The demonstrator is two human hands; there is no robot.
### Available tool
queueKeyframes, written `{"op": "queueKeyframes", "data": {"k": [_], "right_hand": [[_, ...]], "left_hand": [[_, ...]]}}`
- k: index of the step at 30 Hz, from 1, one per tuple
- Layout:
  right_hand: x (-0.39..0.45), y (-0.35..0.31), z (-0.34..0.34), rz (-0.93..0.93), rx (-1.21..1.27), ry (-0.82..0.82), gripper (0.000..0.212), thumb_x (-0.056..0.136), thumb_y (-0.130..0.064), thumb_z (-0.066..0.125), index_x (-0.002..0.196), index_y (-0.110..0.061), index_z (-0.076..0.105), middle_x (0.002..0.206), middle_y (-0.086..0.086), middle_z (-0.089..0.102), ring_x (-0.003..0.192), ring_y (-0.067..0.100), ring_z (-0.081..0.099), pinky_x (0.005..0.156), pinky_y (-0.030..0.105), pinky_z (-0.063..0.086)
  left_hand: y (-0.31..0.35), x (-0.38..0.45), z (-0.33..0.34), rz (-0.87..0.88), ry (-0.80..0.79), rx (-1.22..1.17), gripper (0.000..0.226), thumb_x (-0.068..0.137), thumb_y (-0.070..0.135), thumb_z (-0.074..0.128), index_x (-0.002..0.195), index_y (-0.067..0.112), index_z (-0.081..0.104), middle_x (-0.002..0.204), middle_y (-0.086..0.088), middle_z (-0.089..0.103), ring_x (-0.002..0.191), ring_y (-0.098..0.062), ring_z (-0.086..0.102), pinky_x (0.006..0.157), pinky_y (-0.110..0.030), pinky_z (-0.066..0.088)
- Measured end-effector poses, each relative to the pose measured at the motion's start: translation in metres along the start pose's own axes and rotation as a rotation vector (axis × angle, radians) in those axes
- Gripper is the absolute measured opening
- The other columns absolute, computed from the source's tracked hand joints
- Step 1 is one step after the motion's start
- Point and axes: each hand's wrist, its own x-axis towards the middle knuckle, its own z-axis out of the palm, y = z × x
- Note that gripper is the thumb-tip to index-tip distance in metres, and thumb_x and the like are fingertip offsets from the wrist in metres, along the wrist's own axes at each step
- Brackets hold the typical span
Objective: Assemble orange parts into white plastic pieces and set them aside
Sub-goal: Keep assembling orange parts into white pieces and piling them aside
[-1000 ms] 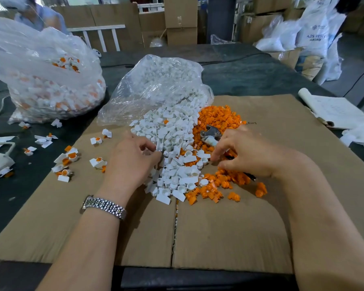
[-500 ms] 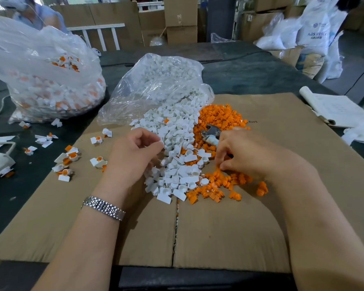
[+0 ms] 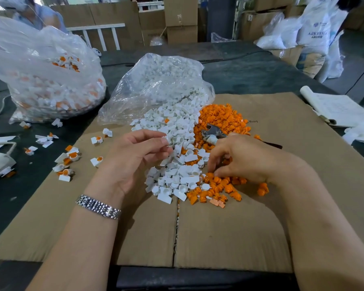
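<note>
**Pick-up step: one white, one orange, then mate**

Warehouse bench, flattened cardboard sheet (image 3: 261, 217) as your work surface, boxes and sacks behind. White plastic pieces (image 3: 177, 164) spill from the clear bag (image 3: 156, 85) down the sheet's middle; orange parts (image 3: 221, 120) lie just right of them, the two piles touching.

Your left hand (image 3: 132, 160) is lifted over the white pile's left edge, thumb and forefinger pinching what looks like a white piece, though I can't see it well. Your right hand (image 3: 240, 162) is palm down on the orange pile, fingers curled into it; can't tell if a part is pinched yet.

My read: take a single orange part, not a clump. Turn the white piece's socket toward you before mating. Press straight, no tilt.

Finished pieces (image 3: 68, 158) sit along the sheet's left edge; drop yours there, well apart from the raw piles. Mind the metal tool (image 3: 211, 131) just beyond your right fingers.
</note>
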Motion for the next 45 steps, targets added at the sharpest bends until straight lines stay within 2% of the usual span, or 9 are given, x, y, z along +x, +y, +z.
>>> {"op": "queueKeyframes", "data": {"k": [6, 13, 17, 21, 25, 32, 39, 43, 45], "right_hand": [[-0.001, -0.002, -0.001, -0.04, 0.116, -0.017, 0.031, 0.085, -0.024, 0.078, 0.105, -0.046, 0.069, 0.089, -0.026, 0.056, 0.088, -0.018, 0.048, 0.067, 0.008, 0.038], [0.001, -0.009, 0.004, -0.044, 0.169, 0.037, 0.016, 0.084, -0.024, 0.08, 0.097, -0.032, 0.075, 0.084, -0.017, 0.067, 0.086, -0.011, 0.056, 0.068, 0.003, 0.041], [0.003, -0.013, 0.007, -0.028, 0.126, 0.061, 0.01, 0.089, -0.026, 0.074, 0.098, -0.031, 0.074, 0.084, -0.018, 0.066, 0.082, -0.007, 0.059, 0.064, 0.006, 0.044], [0.004, -0.016, 0.005, -0.025, 0.166, 0.148, 0.006, 0.093, -0.024, 0.069, 0.097, -0.028, 0.071, 0.091, -0.016, 0.068, 0.087, -0.003, 0.063, 0.074, 0.012, 0.05], [0.0, -0.015, 0.003, -0.04, 0.104, 0.032, 0.016, 0.09, -0.022, 0.07, 0.103, -0.031, 0.071, 0.097, -0.017, 0.062, 0.092, -0.004, 0.057, 0.069, 0.007, 0.043], [-0.002, -0.01, 0.001, -0.003, 0.081, -0.048, 0.025, 0.089, -0.022, 0.073, 0.109, -0.037, 0.069, 0.099, -0.018, 0.059, 0.095, -0.001, 0.056, 0.076, 0.015, 0.046], [0.001, -0.014, 0.004, 0.016, 0.084, 0.112, 0.011, 0.087, -0.031, 0.075, 0.097, -0.028, 0.07, 0.091, -0.013, 0.065, 0.086, 0.003, 0.062, 0.07, 0.014, 0.048], [0.0, -0.017, -0.003, 0.01, 0.413, 0.322, 0.013, 0.084, -0.027, 0.08, 0.092, -0.025, 0.07, 0.084, -0.007, 0.072, 0.078, 0.007, 0.069, 0.077, 0.025, 0.057], [0.0, -0.021, -0.005, -0.031, 0.568, 0.38, 0.012, 0.082, -0.025, 0.08, 0.092, -0.022, 0.075, 0.082, -0.005, 0.074, 0.076, 0.007, 0.071, 0.077, 0.022, 0.058]], "left_hand": [[0.001, -0.003, 0.005, -0.032, -0.016, -0.067, 0.021, 0.068, 0.002, 0.079, 0.089, 0.002, 0.077, 0.092, -0.022, 0.076, 0.083, -0.029, 0.077, 0.067, -0.022, 0.06], [0.004, -0.006, 0.007, -0.047, -0.043, -0.088, 0.027, 0.069, 0.0, 0.076, 0.096, -0.002, 0.071, 0.087, -0.02, 0.077, 0.079, -0.028, 0.078, 0.067, -0.022, 0.061], [0.005, -0.007, 0.007, -0.06, -0.066, -0.126, 0.021, 0.07, -0.002, 0.075, 0.091, -0.001, 0.073, 0.087, -0.021, 0.076, 0.083, -0.03, 0.078, 0.069, -0.022, 0.062], [0.005, -0.007, 0.007, -0.066, -0.103, -0.127, 0.01, 0.071, -0.001, 0.075, 0.079, 0.005, 0.08, 0.09, -0.022, 0.077, 0.086, -0.031, 0.078, 0.07, -0.024, 0.063], [0.005, -0.007, 0.007, -0.068, -0.119, -0.106, 0.011, 0.071, 0.001, 0.076, 0.077, 0.008, 0.082, 0.093, -0.024, 0.077, 0.088, -0.032, 0.078, 0.073, -0.025, 0.063], [0.003, -0.006, 0.007, -0.058, -0.121, -0.081, 0.011, 0.072, 0.001, 0.076, 0.078, 0.009, 0.082, 0.094, -0.025, 0.076, 0.087, -0.031, 0.078, 0.072, -0.025, 0.063], [0.003, -0.006, 0.007, -0.069, -0.152, -0.094, 0.014, 0.07, -0.001, 0.076, 0.078, 0.009, 0.082, 0.095, -0.026, 0.076, 0.092, -0.032, 0.077, 0.071, -0.021, 0.061], [0.001, -0.006, 0.009, -0.068, -0.189, -0.119, 0.016, 0.07, -0.006, 0.075, 0.078, 0.007, 0.081, 0.093, -0.027, 0.076, 0.095, -0.036, 0.077, 0.073, -0.023, 0.061], [0.001, -0.007, 0.01, -0.049, -0.209, -0.103, 0.016, 0.071, -0.006, 0.075, 0.079, 0.006, 0.08, 0.092, -0.026, 0.076, 0.093, -0.036, 0.077, 0.072, -0.023, 0.061]]}}
